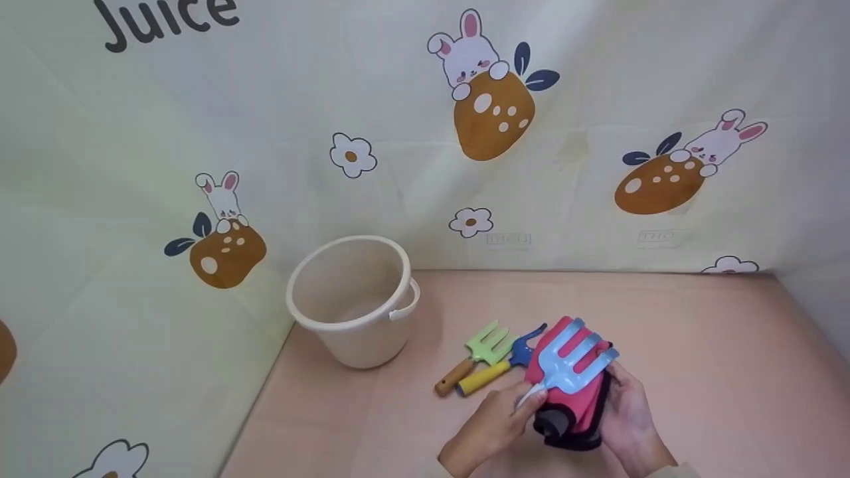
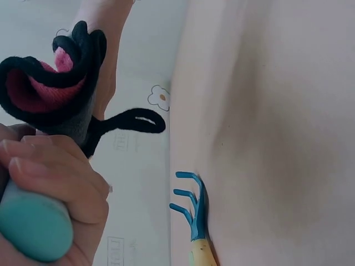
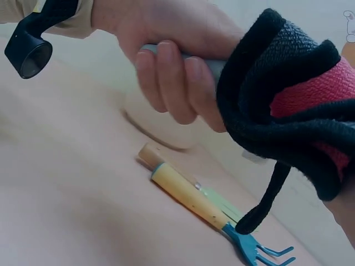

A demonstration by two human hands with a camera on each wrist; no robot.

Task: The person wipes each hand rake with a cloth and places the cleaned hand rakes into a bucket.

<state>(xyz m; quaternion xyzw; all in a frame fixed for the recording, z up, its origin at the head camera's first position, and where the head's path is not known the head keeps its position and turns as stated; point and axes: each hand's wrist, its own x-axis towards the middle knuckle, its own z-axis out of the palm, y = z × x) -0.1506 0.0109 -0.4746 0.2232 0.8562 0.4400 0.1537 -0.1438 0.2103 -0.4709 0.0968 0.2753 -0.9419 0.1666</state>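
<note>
My left hand (image 1: pixel 495 423) grips the handle of a light blue hand fork (image 1: pixel 564 372). Its tines lie over pink cloth gloves (image 1: pixel 588 405) with black edging, which my right hand (image 1: pixel 631 408) holds from the right side. In the left wrist view the fork's handle (image 2: pixel 36 227) ends in teal beside the curled fingers. A black loop (image 2: pixel 136 120) hangs from the gloves' open cuff. On the table, left of the hands, lie a green hand fork (image 1: pixel 488 345) with a wooden handle and a blue three-pronged cultivator (image 1: pixel 485 378) with a yellow handle, side by side.
A cream bucket (image 1: pixel 365 345) with a side handle stands at the back left of the pinkish table (image 1: pixel 345 425). Behind it rises a pale cloth wall (image 1: pixel 372 86) printed with rabbits, fruit and flowers; it also closes off the left side.
</note>
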